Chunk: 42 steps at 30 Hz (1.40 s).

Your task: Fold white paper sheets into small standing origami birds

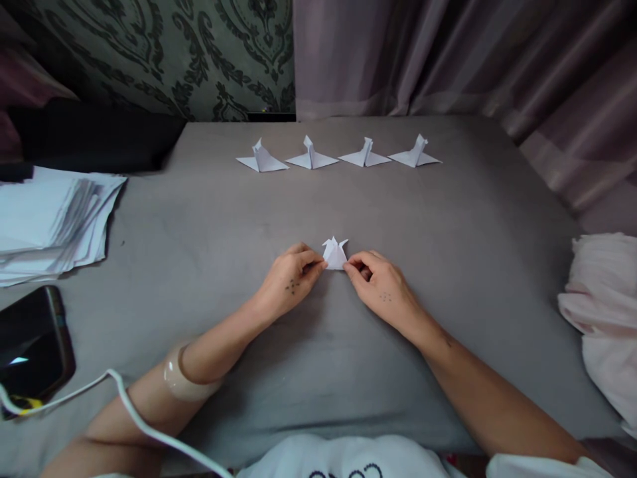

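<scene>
A small white origami crane (335, 255) is held upright between my two hands, over the middle of the grey cloth surface. My left hand (293, 273) pinches its lower left corner between thumb and fingers. At the lower right corner, my right hand (378, 282) grips it the same way. The crane's pointed tips stick up above my fingers. Farther back, several finished-looking white paper cranes stand in a row with wings spread; the leftmost crane (261, 158) and the rightmost crane (416, 153) mark its ends.
A stack of white paper (54, 219) lies at the left, with a dark phone (34, 345) nearer me. A white cable (149, 428) crosses over my left forearm. Black cloth (94, 136) sits at the back left, pale crumpled fabric (607, 312) at the right. Curtains (373, 60) hang behind.
</scene>
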Tool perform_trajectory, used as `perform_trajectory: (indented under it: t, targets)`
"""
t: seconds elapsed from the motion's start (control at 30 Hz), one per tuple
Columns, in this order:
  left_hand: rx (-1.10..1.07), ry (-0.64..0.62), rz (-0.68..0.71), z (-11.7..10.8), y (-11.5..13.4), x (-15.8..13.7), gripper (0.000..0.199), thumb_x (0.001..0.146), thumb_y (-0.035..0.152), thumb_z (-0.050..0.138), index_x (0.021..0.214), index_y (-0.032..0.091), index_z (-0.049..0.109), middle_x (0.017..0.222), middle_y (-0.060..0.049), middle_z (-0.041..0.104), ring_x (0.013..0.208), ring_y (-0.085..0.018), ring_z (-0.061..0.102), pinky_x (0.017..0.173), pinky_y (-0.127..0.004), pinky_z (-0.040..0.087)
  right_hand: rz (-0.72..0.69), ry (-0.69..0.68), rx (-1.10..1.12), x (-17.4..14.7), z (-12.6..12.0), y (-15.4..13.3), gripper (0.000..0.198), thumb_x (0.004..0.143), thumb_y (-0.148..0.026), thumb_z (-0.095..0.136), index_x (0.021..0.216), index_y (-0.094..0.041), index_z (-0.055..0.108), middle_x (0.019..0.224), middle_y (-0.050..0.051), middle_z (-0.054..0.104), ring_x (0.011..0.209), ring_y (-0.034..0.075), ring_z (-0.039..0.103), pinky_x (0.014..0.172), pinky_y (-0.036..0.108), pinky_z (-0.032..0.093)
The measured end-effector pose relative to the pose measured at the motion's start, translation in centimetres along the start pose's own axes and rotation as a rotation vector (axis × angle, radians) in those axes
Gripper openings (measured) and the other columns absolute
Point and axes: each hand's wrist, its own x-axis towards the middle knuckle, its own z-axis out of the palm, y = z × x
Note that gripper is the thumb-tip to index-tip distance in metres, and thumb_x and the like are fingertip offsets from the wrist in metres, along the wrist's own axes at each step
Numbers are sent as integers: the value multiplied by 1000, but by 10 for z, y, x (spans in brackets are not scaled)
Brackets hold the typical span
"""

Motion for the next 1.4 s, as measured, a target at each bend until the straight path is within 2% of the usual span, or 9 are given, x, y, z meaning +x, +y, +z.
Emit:
perform_trajectory:
  t: [0.13,0.63,1.0,1.23,1.3,1.4]
  targets:
    - [18,3,27,2,-2,1,22,92,28,50,87,17,68,88,-4,61,70,-12,55,64,-24,42,5,5,8,0,1,1,13,87,-31,56,82,-22,63,79,0,62,60,11,54,62,26,42]
    - [105,41,-31,3,0,5,19,89,29,57,78,15,63,80,-3,59,64,-12,52,59,-24,40,0,-28,-95,3,2,-1,14,89,-28,54,81,-20,63,84,2,62,65,13,54,64,27,41]
    - [172,44,31,9,-8,2,24,94,35,49,83,17,61,86,-3,58,67,-12,54,60,-25,40,1,-15,-101,3,2,-2,14,88,-28,56,79,-20,63,83,2,62,63,13,54,63,27,41]
    - [340,5,41,10,-1,0,20,97,33,43,91,17,54,93,-4,57,76,-15,55,62,-26,42,-7,-16,-111,5,3,2,11,88,-29,57,81,-20,59,83,3,61,65,14,54,64,28,42]
    - [400,-25,91,9,1,0,19,98,29,38,96,17,53,96,-6,57,83,-18,55,68,-28,45,-2,9,-113,5,3,4,9,86,-28,59,85,-20,58,84,3,62,66,14,55,64,28,42]
    - [491,-94,276,7,2,-1,22,100,21,33,107,18,54,103,-7,59,94,-19,54,80,-30,47,-57,2,-128,2,3,3,5,89,-24,55,89,-20,59,89,4,63,70,15,57,65,27,43]
